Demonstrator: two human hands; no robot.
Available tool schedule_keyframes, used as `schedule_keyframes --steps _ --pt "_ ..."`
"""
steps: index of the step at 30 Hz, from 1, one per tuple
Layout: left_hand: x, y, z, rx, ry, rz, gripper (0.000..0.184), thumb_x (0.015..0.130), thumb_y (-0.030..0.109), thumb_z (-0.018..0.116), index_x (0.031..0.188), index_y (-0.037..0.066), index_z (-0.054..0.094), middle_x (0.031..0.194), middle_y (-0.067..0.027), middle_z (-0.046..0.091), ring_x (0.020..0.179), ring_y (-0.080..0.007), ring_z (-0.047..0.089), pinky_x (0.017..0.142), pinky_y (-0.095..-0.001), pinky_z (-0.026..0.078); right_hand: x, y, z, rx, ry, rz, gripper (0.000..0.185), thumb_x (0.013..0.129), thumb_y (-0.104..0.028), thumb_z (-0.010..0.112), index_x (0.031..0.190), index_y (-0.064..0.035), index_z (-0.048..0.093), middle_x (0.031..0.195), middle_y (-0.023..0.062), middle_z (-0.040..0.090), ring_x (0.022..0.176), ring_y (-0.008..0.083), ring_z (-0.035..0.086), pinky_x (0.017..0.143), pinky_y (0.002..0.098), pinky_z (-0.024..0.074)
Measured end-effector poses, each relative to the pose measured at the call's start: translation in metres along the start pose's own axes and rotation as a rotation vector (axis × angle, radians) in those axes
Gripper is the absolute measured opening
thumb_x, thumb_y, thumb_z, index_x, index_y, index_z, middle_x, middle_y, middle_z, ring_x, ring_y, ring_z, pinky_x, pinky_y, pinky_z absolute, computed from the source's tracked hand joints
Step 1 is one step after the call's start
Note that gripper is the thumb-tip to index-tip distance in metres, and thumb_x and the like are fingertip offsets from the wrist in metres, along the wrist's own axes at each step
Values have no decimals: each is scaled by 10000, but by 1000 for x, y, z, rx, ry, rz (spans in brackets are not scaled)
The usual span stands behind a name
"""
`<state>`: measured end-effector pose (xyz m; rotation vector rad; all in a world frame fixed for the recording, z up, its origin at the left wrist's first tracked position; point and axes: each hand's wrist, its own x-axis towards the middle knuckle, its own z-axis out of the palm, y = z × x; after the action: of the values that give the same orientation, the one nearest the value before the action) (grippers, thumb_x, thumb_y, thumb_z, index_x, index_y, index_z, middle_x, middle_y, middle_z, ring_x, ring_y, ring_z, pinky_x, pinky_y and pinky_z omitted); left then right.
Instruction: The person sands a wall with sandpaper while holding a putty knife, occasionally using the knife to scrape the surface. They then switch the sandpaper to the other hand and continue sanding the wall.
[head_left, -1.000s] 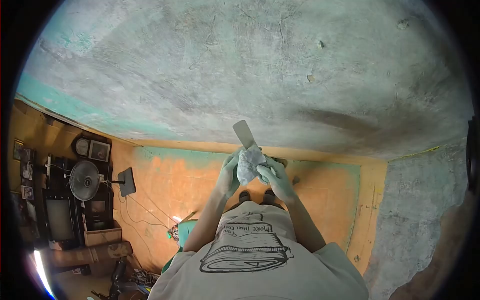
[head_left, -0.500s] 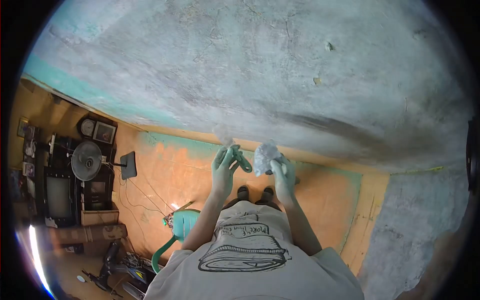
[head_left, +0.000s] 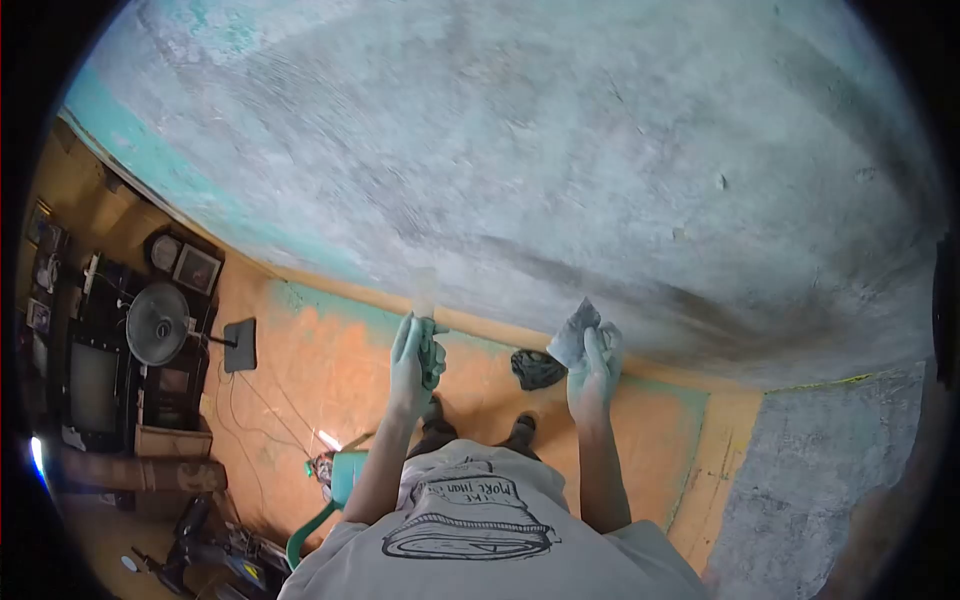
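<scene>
My left hand (head_left: 416, 362) is closed round the green handle of a scraper (head_left: 425, 298), whose thin blade points up toward the wall and looks blurred. Apart from it, on the right, my right hand (head_left: 597, 362) pinches a crumpled grey cloth or sheet (head_left: 575, 335) that spreads out to the left of the fingers. Both hands are held in front of the grey-green patchy wall (head_left: 520, 150), and neither visibly touches it.
A dark bag (head_left: 538, 369) lies on the orange floor (head_left: 480, 385) by the wall's foot. At lower left is a green chair (head_left: 345, 475), with a motorbike (head_left: 190, 550) beyond. A fan (head_left: 158, 324) stands by shelves at far left.
The scraper was against the grey cloth between both hands; now the hands are apart, the scraper in the left and the cloth in the right. The view has shifted, and the dark bag shows.
</scene>
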<state>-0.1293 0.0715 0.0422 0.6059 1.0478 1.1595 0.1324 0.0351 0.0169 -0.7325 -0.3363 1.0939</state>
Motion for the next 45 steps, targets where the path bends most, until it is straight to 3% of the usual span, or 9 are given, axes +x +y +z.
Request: schedule_keyframes --steps 11,17,18,23,29,32,37,43,45 --pt "78 119 -91 82 -345 184 250 1108 210 506 1314 69 508 1299 -118 656 531 -34 454 433 -200 343 16 31 125 -198 -2 -466 179 1003 27 571 1155 5 664 1157 72 676 1109 162 633 996 325 494" --pt "128 180 -109 80 -398 278 227 1101 239 529 1262 78 539 1226 -108 693 489 -31 430 424 -205 324 18 -92 305 -899 159 -1213 271 1069 -113 544 1249 29 689 1179 133 729 1116 206 674 982 325 498" --pt "135 186 -110 50 -376 309 218 1092 254 556 1211 73 577 1151 -105 719 497 -25 429 426 -209 308 40 -119 318 -1009 222 -1379 295 1067 -167 556 1254 22 685 1127 85 716 944 141 605 843 304 478" --pt "154 230 -108 -6 -357 399 186 1076 263 585 1135 91 625 1003 -68 732 507 -24 458 442 -206 292 80 -262 471 -1157 178 -2094 325 1057 -115 542 1345 -63 684 1280 125 730 1139 252 708 994 340 527" --pt "147 276 -98 -73 -384 478 182 1066 276 604 1126 108 639 893 -14 679 517 -13 465 437 -198 274 155 -315 595 -1065 709 -2083 372 1068 -204 474 1381 -104 648 1302 121 704 1033 307 716 970 388 554" --pt "154 273 -110 -70 -383 482 180 1068 277 601 1125 110 637 890 -12 674 517 -15 469 436 -198 273 120 -246 630 -1400 502 -1892 430 1020 -64 474 1439 -52 567 1476 200 565 1341 377 564 1180 435 428" --pt "156 279 -120 -74 -386 457 181 1077 272 582 1127 105 633 899 -23 674 524 -21 480 435 -201 282 112 -194 568 -1630 -242 -2287 478 989 -34 478 1461 -29 552 1488 198 556 1383 374 525 1235 453 362" --pt "140 299 -149 17 -371 466 192 1088 271 559 1095 89 619 768 7 594 484 -23 419 425 -208 249 128 -273 598 -1153 468 -2212 382 1059 -133 441 1393 -62 612 1360 216 642 1274 383 612 1082 459 476" --pt "150 297 -158 -37 -344 446 201 1087 271 556 1058 77 601 699 32 512 468 -24 371 420 -219 230 103 -259 643 -1490 516 -1765 373 1061 -150 444 1372 -64 629 1375 209 634 1281 386 605 1068 450 489"
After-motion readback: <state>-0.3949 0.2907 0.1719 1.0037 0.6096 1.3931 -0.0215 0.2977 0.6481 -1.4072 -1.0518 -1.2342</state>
